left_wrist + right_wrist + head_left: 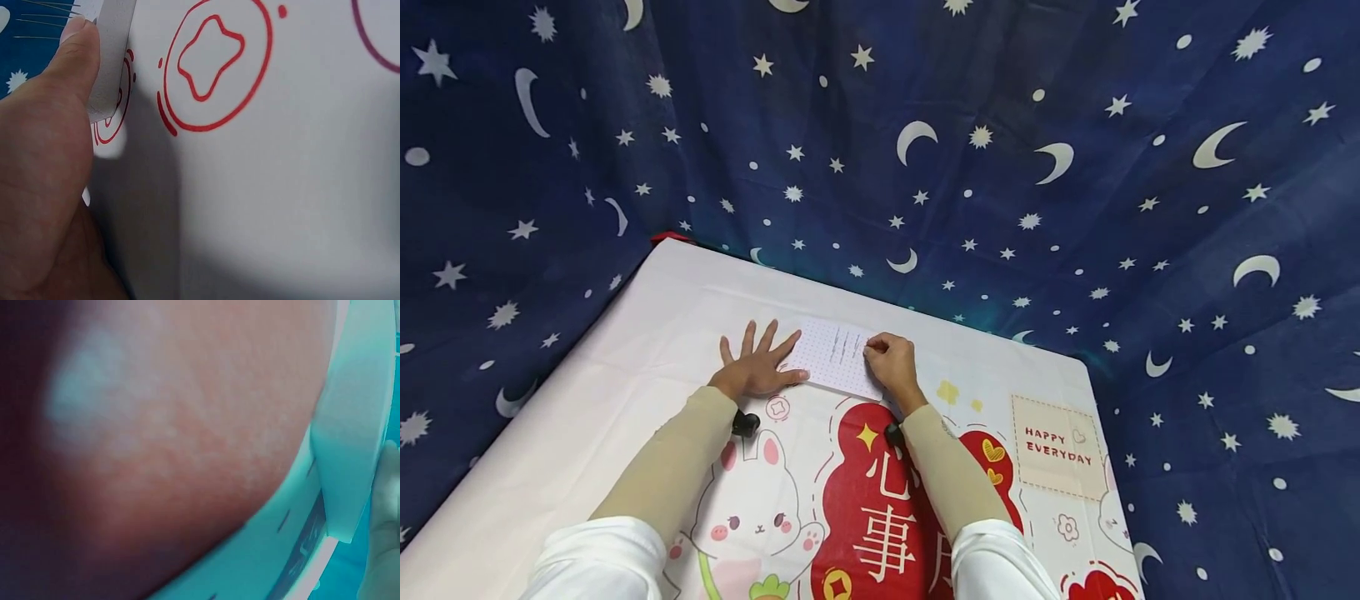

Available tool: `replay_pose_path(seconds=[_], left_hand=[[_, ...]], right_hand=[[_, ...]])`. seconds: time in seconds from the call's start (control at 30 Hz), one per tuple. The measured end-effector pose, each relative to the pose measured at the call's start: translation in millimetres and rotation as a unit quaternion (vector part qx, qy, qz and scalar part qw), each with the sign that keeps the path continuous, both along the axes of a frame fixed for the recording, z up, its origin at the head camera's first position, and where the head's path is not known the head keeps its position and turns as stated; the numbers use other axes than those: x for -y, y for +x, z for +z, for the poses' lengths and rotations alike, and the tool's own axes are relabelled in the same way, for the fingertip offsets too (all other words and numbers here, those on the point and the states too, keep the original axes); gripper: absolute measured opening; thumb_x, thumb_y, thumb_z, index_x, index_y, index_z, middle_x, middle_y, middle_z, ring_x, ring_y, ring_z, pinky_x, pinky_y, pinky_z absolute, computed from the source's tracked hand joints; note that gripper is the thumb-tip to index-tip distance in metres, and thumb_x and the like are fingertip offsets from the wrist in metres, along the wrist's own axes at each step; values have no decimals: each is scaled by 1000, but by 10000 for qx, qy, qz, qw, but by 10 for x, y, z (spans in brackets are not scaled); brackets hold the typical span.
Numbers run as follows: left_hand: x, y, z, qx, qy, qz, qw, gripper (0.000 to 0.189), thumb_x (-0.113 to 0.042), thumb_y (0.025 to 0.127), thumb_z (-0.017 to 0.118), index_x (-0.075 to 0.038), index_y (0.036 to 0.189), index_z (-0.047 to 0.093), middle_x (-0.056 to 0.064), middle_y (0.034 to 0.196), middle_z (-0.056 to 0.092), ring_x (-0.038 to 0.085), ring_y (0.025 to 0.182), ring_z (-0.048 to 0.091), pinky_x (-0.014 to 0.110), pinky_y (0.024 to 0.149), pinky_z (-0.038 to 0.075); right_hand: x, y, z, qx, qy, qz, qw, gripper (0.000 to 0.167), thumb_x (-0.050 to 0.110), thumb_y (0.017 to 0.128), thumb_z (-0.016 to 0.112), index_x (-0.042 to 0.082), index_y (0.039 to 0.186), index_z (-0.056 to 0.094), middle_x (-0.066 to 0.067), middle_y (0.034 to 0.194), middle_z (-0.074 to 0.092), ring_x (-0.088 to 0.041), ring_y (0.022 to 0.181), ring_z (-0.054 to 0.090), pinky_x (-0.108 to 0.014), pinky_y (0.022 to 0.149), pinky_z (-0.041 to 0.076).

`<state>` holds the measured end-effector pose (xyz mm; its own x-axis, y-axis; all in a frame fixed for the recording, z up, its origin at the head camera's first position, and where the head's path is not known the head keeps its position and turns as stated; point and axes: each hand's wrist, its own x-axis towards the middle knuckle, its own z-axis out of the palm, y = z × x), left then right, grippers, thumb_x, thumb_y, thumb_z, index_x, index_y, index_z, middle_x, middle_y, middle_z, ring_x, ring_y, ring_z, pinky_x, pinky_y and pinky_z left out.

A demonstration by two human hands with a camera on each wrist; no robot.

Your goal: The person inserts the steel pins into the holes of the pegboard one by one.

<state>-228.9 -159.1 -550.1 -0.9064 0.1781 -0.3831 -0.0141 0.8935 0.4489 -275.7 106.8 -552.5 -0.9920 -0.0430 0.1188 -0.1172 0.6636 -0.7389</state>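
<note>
A white foam-like board [820,354] with a grid of dots lies on the printed tablecloth. Thin needles [844,348] stand in rows on it; in the left wrist view several thin needles [47,20] jut out past the thumb. My left hand [758,367] is spread flat at the board's left end, its thumb along the near edge. At the right part, my right hand [891,362] has thumb and forefinger pinched together beside the shortest row, on a needle mostly hidden by the fingertips. The right wrist view is filled by blurred skin, with the board's side [350,425] beyond.
The tablecloth [685,308] bears a printed rabbit, red shapes and lettering. A dark blue curtain [880,208] with moons and stars hangs behind the table and along both sides. A small dark wrist camera [746,424] sits at the left wrist.
</note>
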Motion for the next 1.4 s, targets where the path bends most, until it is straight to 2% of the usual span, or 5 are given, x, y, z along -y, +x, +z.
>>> replay_pose_path(seconds=[0.5, 0.7, 0.9, 1.1, 1.4], left_hand=[[24, -36, -15, -53, 245, -66, 9997, 102, -84, 89, 45, -33, 168, 8, 18, 176, -14, 51, 156, -28, 81, 110, -26], [29, -17, 11, -11, 259, -63, 9996, 101, -82, 90, 45, -30, 168, 7, 20, 175, -15, 53, 156, -28, 81, 110, -27], [-36, -8, 28, 0, 227, -140, 9996, 97, -76, 94, 47, -27, 168, 8, 22, 174, -14, 53, 156, -28, 82, 110, -26], [-41, -39, -31, -20, 338, -184, 9993, 101, -80, 91, 46, -29, 168, 6, 20, 175, -16, 51, 156, -29, 80, 110, -29], [2, -37, -53, -58, 260, -155, 9995, 101, -82, 91, 45, -29, 168, 7, 20, 175, -15, 52, 156, -29, 81, 109, -28]], right_hand=[[-600, 448, 228, 688, -770, 67, 9946, 12, 11, 92, 77, 2, 99, 79, -15, 92, 77, -17, 73, 71, -32, 70, 64], [-897, 779, 210, 1313, -276, 166, 9908, 9, 11, 92, 78, 4, 97, 79, -10, 88, 78, -13, 71, 66, -26, 67, 59], [-949, 1015, 51, 913, 300, 400, 9946, 7, 9, 89, 81, 3, 92, 77, -9, 82, 76, -8, 69, 63, -23, 63, 53], [-793, 1000, 3, 416, 1176, 313, 9917, 14, 7, 88, 79, 5, 76, 72, -5, 70, 68, -11, 66, 56, -25, 60, 47], [-681, 979, -27, 764, 2176, 553, 9715, 22, 9, 93, 71, 10, 74, 60, -4, 74, 59, -16, 69, 54, -32, 66, 48]])
